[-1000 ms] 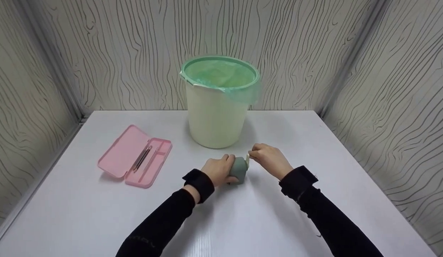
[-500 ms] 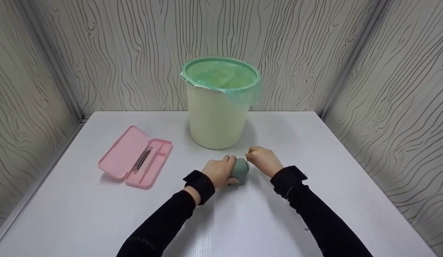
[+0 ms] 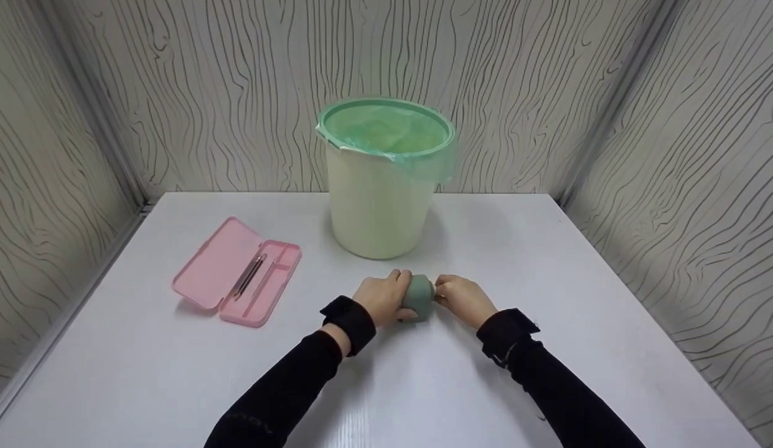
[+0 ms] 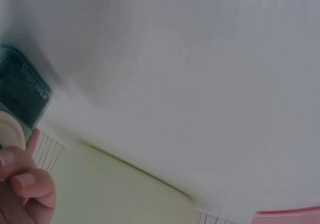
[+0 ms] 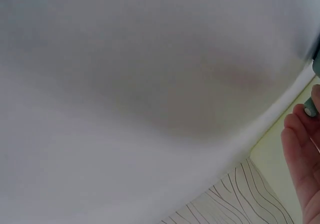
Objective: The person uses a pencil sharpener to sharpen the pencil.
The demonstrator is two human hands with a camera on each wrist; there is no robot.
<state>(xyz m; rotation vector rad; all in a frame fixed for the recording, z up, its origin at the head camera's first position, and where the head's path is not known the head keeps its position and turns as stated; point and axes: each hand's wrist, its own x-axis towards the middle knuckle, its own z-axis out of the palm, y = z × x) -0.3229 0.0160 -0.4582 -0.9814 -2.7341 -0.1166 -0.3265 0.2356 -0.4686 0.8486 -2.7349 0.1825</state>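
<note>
A green hand-crank pencil sharpener (image 3: 419,298) lies on the table in front of the bin. My left hand (image 3: 381,300) grips its body from the left, with fingers over the top and thumb on the near side. At its right end, my right hand (image 3: 466,300) pinches the crank handle, mostly covered by the fingers. In the right wrist view, a green knob with a pale end (image 5: 310,107) shows between the fingers. The left wrist view catches the sharpener's dark clear drawer (image 4: 22,88) and a cream round part (image 4: 10,129) beside it.
Behind the hands stands a pale green bin (image 3: 377,205) lined with a thin green bag (image 3: 424,165). An open pink pencil case (image 3: 215,267) with a few slim dark pencils or pens (image 3: 249,277) lies to the left. Patterned walls (image 3: 237,93) enclose the white table (image 3: 144,373).
My right hand first shifts left toward the sharpener, then down toward me, and the crank turns with it from its raised position. My left hand stays almost still on the sharpener.
</note>
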